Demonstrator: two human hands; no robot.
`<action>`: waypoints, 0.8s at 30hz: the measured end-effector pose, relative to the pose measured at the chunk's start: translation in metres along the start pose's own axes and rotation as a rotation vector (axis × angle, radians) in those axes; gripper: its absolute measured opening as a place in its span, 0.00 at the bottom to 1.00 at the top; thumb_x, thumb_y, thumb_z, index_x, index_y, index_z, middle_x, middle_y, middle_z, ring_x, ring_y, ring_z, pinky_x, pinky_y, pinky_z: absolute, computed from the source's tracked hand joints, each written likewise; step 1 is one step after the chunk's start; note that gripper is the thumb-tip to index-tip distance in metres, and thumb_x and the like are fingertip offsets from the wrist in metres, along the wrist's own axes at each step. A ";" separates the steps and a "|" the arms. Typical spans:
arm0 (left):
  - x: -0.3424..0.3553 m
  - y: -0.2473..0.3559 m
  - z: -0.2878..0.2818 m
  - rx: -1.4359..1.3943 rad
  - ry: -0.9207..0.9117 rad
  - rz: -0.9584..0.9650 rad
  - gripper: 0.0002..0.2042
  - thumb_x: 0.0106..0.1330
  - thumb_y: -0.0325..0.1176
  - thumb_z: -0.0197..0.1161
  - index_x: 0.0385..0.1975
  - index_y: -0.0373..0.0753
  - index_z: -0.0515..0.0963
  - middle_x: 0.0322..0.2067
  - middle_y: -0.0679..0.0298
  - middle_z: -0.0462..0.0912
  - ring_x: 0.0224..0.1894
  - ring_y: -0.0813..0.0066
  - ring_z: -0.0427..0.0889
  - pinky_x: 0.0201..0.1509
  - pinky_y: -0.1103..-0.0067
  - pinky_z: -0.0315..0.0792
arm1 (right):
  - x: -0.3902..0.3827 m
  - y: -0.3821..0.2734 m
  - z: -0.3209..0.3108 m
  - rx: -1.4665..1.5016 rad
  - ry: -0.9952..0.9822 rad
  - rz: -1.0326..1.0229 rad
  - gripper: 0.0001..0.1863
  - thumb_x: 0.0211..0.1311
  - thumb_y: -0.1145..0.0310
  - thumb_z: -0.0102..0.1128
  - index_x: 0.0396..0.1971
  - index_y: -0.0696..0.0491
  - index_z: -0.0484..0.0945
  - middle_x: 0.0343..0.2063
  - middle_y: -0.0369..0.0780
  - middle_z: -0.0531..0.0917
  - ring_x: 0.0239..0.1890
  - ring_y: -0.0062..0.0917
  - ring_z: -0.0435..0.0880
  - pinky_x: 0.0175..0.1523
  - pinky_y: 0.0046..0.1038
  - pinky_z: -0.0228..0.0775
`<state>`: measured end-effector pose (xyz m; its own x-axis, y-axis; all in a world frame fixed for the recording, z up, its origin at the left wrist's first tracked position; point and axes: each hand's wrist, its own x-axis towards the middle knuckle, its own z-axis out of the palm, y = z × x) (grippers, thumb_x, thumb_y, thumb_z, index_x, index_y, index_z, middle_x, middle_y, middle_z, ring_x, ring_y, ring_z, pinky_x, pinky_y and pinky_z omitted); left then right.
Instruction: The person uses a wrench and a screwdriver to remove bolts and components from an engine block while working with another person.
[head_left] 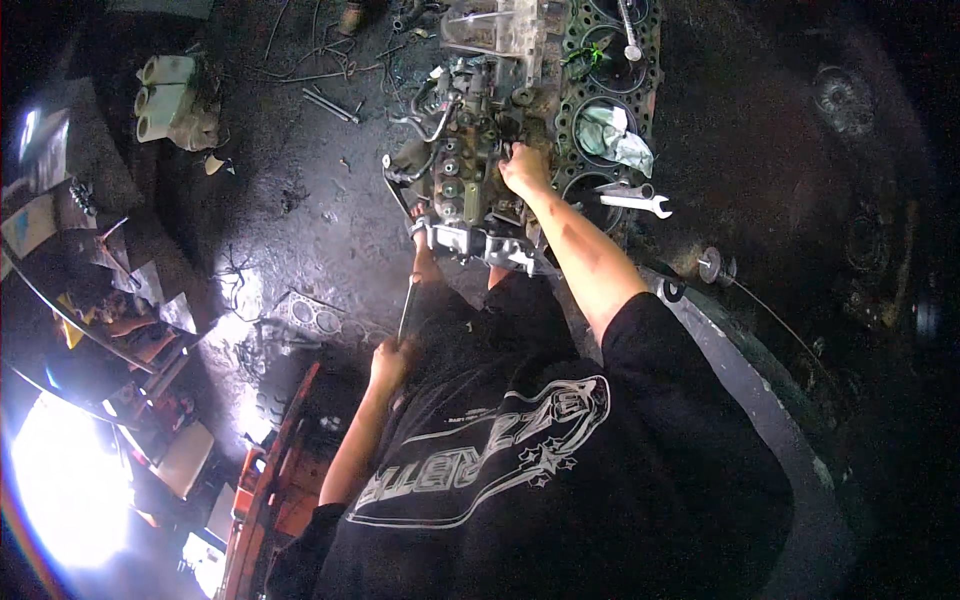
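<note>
My left hand [390,362] is closed round a thin metal rod-like tool [408,305] that points away from me; its exact kind is too unclear to tell. My right hand [526,170] reaches forward to the engine, fingers curled in the gap between a greasy fuel injection pump [452,170] and the engine block [568,100]. Whatever those fingers grip is hidden. Along the pump's top runs a row of round metal fittings, with a bent pipe [440,122] at its far left. A silver bracket-like part [508,252] sits at its near end.
A combination wrench [636,202] and a crumpled white cloth [612,138] lie on the block. On the dark, oily floor are metal rods [332,105], cylinder liners [165,98] and a flat gasket [312,314]. An orange metal frame [290,450] stands at lower left.
</note>
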<state>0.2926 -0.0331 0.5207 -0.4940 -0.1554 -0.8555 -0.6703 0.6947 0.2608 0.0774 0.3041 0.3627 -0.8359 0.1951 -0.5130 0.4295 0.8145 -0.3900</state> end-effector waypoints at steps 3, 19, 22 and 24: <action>0.019 -0.045 -0.003 0.105 0.004 0.005 0.22 0.63 0.50 0.61 0.40 0.33 0.81 0.30 0.47 0.84 0.36 0.53 0.85 0.41 0.64 0.75 | 0.005 -0.007 -0.009 -0.059 -0.023 -0.100 0.18 0.56 0.58 0.63 0.31 0.61 0.81 0.32 0.55 0.83 0.39 0.49 0.83 0.48 0.44 0.74; 0.056 -0.079 -0.020 0.244 -0.143 0.100 0.26 0.62 0.54 0.59 0.45 0.34 0.80 0.39 0.42 0.83 0.46 0.46 0.82 0.50 0.61 0.73 | -0.026 -0.015 -0.016 0.305 0.106 0.054 0.16 0.58 0.60 0.61 0.28 0.61 0.78 0.26 0.54 0.82 0.31 0.49 0.83 0.37 0.43 0.75; 0.054 -0.063 -0.018 0.193 -0.105 0.068 0.25 0.62 0.53 0.60 0.44 0.35 0.80 0.39 0.42 0.83 0.46 0.47 0.82 0.50 0.62 0.73 | -0.031 0.000 -0.015 0.161 0.431 -0.084 0.18 0.61 0.58 0.57 0.26 0.61 0.77 0.23 0.55 0.81 0.29 0.49 0.82 0.34 0.42 0.75; 0.048 -0.066 -0.022 0.164 -0.134 0.084 0.25 0.63 0.53 0.59 0.44 0.35 0.80 0.38 0.42 0.83 0.46 0.46 0.82 0.50 0.62 0.73 | -0.047 -0.015 -0.024 0.202 0.398 -0.009 0.19 0.62 0.56 0.57 0.27 0.60 0.78 0.24 0.53 0.82 0.31 0.48 0.83 0.36 0.41 0.75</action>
<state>0.3012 -0.1020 0.4719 -0.4587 -0.0049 -0.8886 -0.5254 0.8080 0.2668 0.1020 0.2962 0.4110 -0.8895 0.4157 -0.1898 0.4465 0.7020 -0.5548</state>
